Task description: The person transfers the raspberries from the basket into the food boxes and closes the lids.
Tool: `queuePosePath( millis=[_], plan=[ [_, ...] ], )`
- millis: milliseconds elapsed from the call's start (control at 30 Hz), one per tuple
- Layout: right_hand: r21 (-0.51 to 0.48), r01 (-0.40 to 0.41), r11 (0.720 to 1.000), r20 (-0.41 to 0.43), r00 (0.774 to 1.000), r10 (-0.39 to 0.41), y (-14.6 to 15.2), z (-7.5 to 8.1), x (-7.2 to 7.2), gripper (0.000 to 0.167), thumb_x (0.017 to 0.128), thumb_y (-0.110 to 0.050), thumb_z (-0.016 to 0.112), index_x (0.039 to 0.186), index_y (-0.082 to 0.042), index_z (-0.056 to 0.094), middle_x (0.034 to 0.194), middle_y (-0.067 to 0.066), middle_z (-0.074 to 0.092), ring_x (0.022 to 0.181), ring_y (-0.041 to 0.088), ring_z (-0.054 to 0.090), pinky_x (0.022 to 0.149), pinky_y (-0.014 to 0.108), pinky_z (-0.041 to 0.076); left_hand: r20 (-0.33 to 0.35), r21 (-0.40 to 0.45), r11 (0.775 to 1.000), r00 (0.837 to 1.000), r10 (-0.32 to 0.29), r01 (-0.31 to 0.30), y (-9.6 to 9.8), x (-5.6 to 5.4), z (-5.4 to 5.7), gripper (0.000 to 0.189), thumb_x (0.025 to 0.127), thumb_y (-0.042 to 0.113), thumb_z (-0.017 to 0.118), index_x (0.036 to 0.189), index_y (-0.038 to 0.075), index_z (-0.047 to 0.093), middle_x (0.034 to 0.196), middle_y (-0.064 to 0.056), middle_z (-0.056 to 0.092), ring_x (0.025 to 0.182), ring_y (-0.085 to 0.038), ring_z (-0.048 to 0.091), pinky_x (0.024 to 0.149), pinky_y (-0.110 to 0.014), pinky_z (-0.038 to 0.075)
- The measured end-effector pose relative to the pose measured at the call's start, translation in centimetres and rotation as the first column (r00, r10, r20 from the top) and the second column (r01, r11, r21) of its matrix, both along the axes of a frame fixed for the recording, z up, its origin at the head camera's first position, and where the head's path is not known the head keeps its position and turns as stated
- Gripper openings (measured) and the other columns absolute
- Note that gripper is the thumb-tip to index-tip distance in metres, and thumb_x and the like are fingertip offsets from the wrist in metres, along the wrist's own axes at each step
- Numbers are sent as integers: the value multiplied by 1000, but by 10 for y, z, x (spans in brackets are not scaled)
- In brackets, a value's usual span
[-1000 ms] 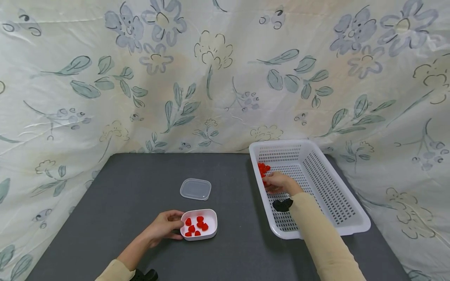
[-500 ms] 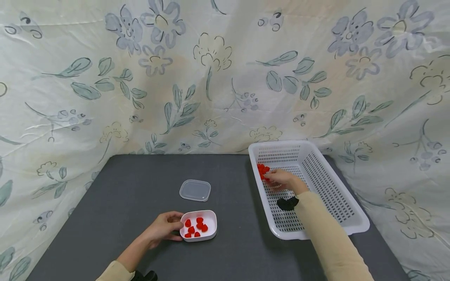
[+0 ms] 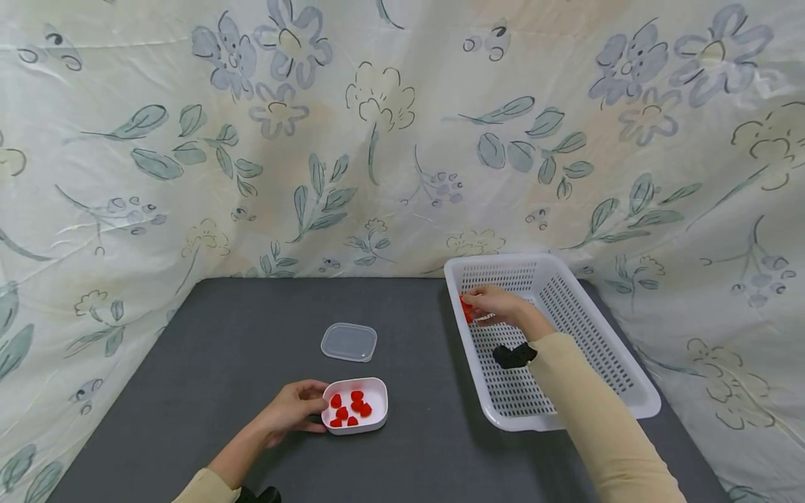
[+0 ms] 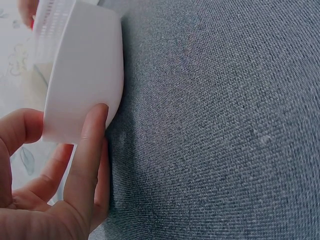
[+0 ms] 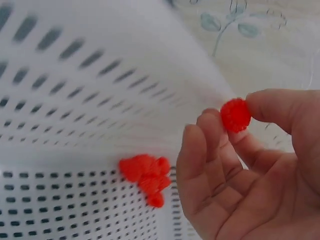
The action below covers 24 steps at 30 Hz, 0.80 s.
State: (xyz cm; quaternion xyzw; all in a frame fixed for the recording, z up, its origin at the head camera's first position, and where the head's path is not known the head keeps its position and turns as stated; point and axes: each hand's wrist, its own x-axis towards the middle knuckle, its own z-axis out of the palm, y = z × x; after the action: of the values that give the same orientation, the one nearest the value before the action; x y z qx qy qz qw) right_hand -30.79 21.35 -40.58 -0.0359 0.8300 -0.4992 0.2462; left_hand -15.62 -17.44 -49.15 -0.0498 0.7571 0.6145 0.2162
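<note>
In the right wrist view, my right hand (image 5: 250, 170) pinches one red raspberry (image 5: 235, 115) between thumb and fingers, above the basket floor. Below it, several more red raspberries (image 5: 145, 172) lie clumped on the perforated floor. The head view has my right hand (image 3: 499, 305) at the left side of the white basket (image 3: 594, 335). My left hand (image 3: 294, 410) holds the left end of a small white box (image 3: 377, 421), thumb by the rim and fingers along the side. Several red raspberries (image 3: 357, 406) lie spread inside that box. The left wrist view shows the box's white wall (image 4: 87, 65).
A clear, shallow plastic lid (image 3: 349, 341) lies on the dark grey table (image 3: 264, 328) behind the white box. Behind the table hangs a flowered cloth (image 3: 402, 140). The basket's raised rim (image 3: 468, 363) faces the box side.
My right hand has risen slightly within the basket, away from the viewer, and now pinches a raspberry. The left hand and the white box have stayed in place.
</note>
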Motion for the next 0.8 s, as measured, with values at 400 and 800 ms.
queuePosePath(
  millis=[400,800],
  plan=[
    [14,-55,998,-76,996,56,-22,27,7,32,96,-24,47,114,1,48,102,16,53,84,23,54,86,46,51,-9,8,1000,1000,-4,4,0,0,0,48,85,8,61,125,-10,43,106,-18,58,82,-22,63,67,-40,57],
    [39,-175,984,-61,982,177,-68,34,26,31,95,-25,49,119,-4,52,112,11,56,93,23,57,81,38,53,-7,-8,1000,1000,-4,4,2,-1,-1,45,85,8,60,124,-9,45,104,-17,58,82,-21,63,68,-39,57]
  ],
)
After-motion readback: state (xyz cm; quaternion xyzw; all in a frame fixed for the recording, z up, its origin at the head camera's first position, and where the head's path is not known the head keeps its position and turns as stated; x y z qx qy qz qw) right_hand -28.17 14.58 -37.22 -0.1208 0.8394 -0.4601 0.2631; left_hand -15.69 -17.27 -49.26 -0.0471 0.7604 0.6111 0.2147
